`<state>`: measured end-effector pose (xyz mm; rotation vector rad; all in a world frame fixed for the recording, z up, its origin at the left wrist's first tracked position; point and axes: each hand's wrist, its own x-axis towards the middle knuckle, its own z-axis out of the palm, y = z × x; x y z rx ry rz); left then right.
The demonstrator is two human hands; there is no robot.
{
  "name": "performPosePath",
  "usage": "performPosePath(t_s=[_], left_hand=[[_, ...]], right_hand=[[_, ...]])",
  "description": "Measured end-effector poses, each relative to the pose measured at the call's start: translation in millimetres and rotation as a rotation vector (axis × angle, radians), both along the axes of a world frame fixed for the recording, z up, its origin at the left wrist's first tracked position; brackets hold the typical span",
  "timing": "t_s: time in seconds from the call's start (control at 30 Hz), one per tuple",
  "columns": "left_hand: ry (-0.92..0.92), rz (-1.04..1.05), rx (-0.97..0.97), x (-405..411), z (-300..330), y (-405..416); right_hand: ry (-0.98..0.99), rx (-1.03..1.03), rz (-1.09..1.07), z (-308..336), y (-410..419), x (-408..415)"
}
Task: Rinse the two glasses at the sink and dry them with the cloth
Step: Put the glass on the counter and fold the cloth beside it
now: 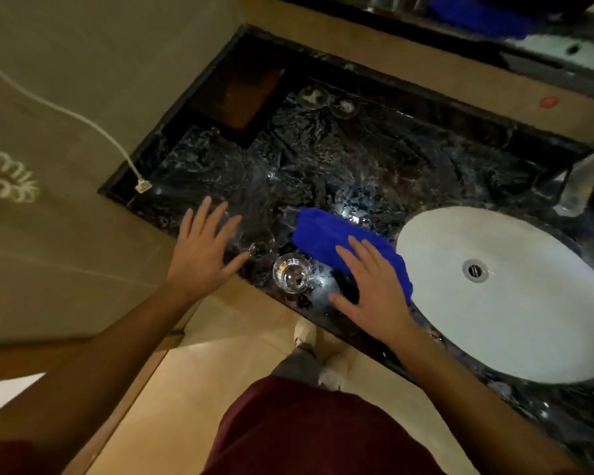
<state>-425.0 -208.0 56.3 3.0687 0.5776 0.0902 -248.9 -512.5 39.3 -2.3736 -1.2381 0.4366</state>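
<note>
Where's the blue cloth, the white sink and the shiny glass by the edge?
blue cloth (326,231): head view, on its bare far end.
white sink (528,313): head view, on the bowl's inner wall.
shiny glass (292,273): head view, inside its round rim.

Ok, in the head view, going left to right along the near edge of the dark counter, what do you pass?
left hand → glass beside its fingertips → second glass → right hand, fingers spread, over the near end of the blue cloth → white sink.
</note>
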Motion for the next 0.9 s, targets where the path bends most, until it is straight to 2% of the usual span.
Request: performPosePath(t_s=[0.17,0.4,0.6,0.77,0.9], left_hand=[[0.147,0.01,0.1,-6,-14,-6],[0.162,-0.091,0.087,14,-25,3],[0.082,-0.265,-0.088,29,-42,16],[0.013,-0.18,-0.369,39,-45,22],[-0.022,-0.158,-0.465,49,-37,25]], right_hand=[[-0.172,-0.14,0.134,-7,35,-23],[-0.217,-0.196,0.076,-15,72,-39],[-0.183,-0.142,-0.031,-20,80,-45],[-0.077,-0.128,-0.127,-16,86,-42],[-0.006,-0.068,-0.23,6,85,-31]])
